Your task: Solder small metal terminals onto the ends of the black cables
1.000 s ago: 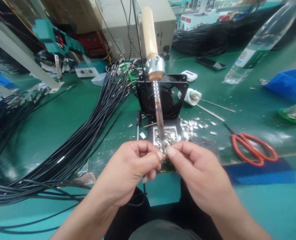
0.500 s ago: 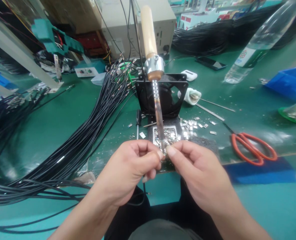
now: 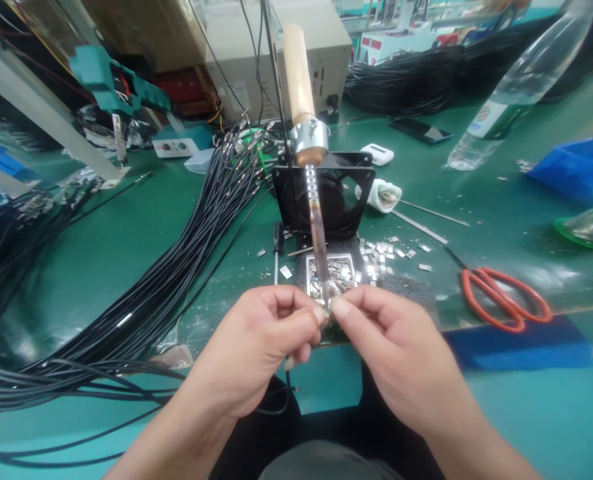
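My left hand is closed in a pinch at the tip of an upright-mounted soldering iron, and a black cable hangs down below its fingers. Facing it, my right hand also pinches, its fingertips nearly meeting the left ones. Whatever small piece lies between the right fingertips is too small to name. Just behind the fingertips sits a small tray of metal pieces. More metal pieces are scattered to its right.
A black fan stands behind the iron. Bundled black cables cover the left side. Red-handled scissors, a blue bin and a plastic bottle are on the right. A screwdriver lies left of the tray.
The camera view has shifted slightly, with the background a little lower in it. Both hands keep nearly the same pinched pose at the iron's tip.
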Demonstrator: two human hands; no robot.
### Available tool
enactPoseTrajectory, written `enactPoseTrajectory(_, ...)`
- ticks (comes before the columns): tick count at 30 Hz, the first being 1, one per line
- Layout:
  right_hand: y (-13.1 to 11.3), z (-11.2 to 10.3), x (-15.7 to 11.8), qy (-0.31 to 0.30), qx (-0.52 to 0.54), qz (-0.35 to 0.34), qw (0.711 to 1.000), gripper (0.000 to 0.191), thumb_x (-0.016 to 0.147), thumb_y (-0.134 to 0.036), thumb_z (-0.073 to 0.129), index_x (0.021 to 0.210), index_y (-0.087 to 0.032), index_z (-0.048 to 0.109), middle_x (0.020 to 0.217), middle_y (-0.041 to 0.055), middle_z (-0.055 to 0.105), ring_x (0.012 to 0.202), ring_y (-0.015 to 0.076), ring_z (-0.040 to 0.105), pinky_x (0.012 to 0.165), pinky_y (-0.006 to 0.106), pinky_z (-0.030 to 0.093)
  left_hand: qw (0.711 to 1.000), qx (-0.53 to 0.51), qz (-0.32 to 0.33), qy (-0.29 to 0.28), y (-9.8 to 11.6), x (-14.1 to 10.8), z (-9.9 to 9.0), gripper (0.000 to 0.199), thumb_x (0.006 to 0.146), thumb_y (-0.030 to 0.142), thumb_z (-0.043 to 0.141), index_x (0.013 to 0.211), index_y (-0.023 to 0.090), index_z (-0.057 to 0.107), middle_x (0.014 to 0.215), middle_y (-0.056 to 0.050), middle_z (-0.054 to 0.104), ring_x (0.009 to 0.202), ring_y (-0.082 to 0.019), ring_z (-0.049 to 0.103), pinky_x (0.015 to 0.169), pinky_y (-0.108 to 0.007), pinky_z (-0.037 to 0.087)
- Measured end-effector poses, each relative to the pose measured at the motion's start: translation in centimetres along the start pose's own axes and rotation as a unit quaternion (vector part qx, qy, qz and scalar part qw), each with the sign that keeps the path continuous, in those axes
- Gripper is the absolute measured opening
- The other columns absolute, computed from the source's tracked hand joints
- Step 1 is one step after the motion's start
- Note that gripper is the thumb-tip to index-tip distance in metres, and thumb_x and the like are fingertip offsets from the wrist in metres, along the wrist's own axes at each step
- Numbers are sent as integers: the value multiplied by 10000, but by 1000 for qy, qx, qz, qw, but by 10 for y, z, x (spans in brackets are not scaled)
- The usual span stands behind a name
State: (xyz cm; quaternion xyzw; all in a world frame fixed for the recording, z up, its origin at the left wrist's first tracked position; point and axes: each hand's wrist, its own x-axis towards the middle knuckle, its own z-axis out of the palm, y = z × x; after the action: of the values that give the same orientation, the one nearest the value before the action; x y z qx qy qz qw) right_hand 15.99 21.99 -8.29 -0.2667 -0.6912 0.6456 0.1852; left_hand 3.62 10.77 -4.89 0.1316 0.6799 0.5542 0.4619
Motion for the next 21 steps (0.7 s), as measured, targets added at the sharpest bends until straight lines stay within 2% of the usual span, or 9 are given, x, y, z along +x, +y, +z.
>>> enactPoseTrajectory(5,4,0,-9,2,2,-22,1000,304,989,-401,653,789,-181,718,700,5,661,611,94,560,530,157,478,1000,13,7,-9,-7,-8,1,169,739,274,751,704,134,662,603,2,610,508,-69,491,510,-190,349)
enactPoseTrajectory(9,5,-4,-21,9,-20,-35,999,282,985,-399,661,794,-202,728,663,-7,652,566,93,549,501,150,470,999,43,18,-18,-18,-19,0,107,792,249,722,774,149,688,632,1,632,540,-80,503,528,-194,354)
enactPoseTrajectory(15,1,-15,-39,-66,-78,-20,995,322,1025,-434,598,827,-212,722,712,1,687,624,104,611,576,155,520,998,59,10,-35,-33,-40,2,273,890,409,761,793,157,716,675,-15,654,597,-104,535,584,-222,402)
enactPoseTrajectory(21,1,-19,-52,-86,-88,4,992,396,1031,-517,562,834,-206,709,766,34,697,693,137,617,595,193,521,998,39,0,-45,-45,-57,0,330,929,488,752,890,160,756,743,-36,689,653,-124,578,622,-235,436)
